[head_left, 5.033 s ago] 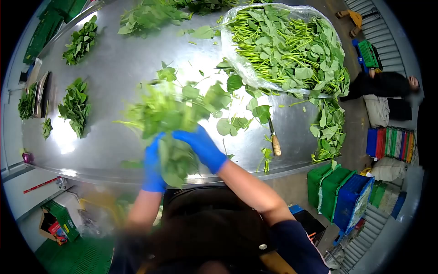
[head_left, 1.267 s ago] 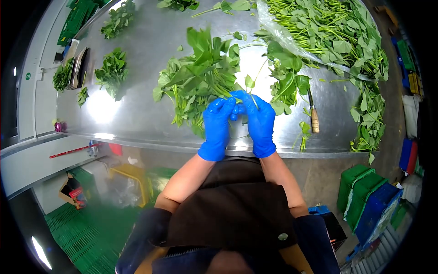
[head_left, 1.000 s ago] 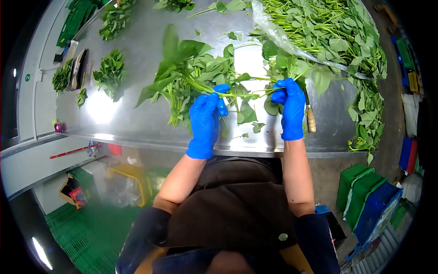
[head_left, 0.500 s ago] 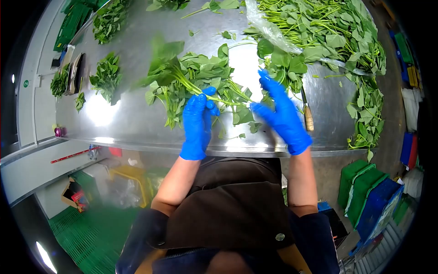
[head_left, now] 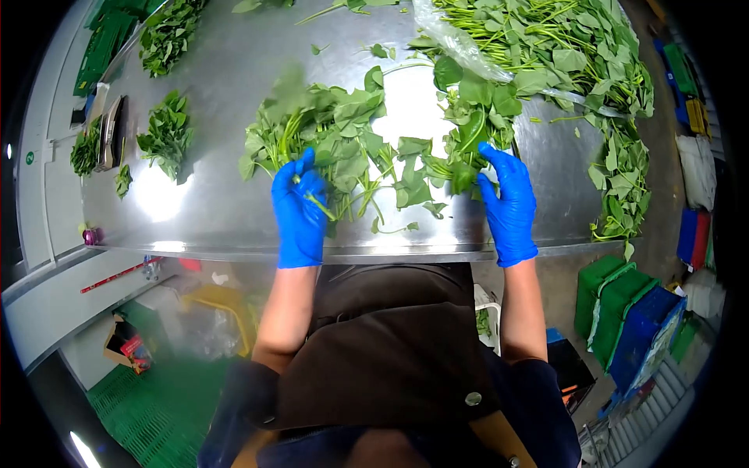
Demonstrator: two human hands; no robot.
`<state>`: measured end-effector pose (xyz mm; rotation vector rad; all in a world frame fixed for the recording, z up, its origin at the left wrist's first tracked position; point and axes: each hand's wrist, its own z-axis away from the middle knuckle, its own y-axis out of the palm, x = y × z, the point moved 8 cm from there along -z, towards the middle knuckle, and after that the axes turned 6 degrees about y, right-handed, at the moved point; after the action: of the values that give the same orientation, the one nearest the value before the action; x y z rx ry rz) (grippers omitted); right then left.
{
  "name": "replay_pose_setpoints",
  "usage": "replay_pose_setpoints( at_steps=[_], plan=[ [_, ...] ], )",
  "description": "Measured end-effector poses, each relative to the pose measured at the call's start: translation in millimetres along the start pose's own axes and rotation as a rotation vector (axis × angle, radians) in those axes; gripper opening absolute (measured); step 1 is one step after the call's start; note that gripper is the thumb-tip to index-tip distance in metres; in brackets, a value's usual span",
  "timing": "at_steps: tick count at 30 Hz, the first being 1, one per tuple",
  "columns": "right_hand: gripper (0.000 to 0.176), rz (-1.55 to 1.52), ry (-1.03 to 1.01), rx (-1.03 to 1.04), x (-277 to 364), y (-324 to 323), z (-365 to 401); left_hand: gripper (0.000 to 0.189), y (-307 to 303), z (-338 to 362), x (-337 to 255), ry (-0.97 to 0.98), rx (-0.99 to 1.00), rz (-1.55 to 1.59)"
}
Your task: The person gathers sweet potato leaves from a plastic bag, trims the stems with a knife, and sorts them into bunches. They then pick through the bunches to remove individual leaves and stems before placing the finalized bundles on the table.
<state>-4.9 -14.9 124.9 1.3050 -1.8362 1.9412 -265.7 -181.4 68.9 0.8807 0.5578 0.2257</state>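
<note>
**Right hand just beside leaf pile, left hand on a stemmed bunch**

Near edge of the surface (head_left: 226,222) first: both hands reach over it, well apart, blue gloves on. My left hand (head_left: 300,207) is curled round the stems of a leafy bunch (head_left: 289,132); a cut-looking stem end pokes out below the fingers. Bunch axis runs near to far, stems toward the near edge, leaves away and slightly toward the left edge. Leaf tips blurred.

My right hand (head_left: 509,204) grips nothing I can see; thumb and fingers spread. Key relation: the leaf pile (head_left: 476,101) lies beyond and slightly left of it, long axis roughly near to far. Right hand is clearly the nearer one; can't tell whether its fingertips touch the leaves.

Between the hands, loose leaves (head_left: 412,186) lie flat. Farther off, toward the far right corner, a big heap of greens (head_left: 577,58) with plastic film (head_left: 460,43) along its left side.
</note>
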Motion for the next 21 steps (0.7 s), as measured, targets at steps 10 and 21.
replay_pose_setpoints(
  at_steps=[10, 21],
  plan=[
    [0.022, -0.062, 0.237, 0.135, -66.4, 29.4, 24.0, 0.03, 20.3, 7.8, 11.1, -0.053, 0.213, -0.141],
    [0.024, -1.151, 0.632, 0.362, -1.1, 68.7, 17.4, 0.028, 73.0, 22.2, 56.6, 0.14, 0.121, -0.725]
  ],
)
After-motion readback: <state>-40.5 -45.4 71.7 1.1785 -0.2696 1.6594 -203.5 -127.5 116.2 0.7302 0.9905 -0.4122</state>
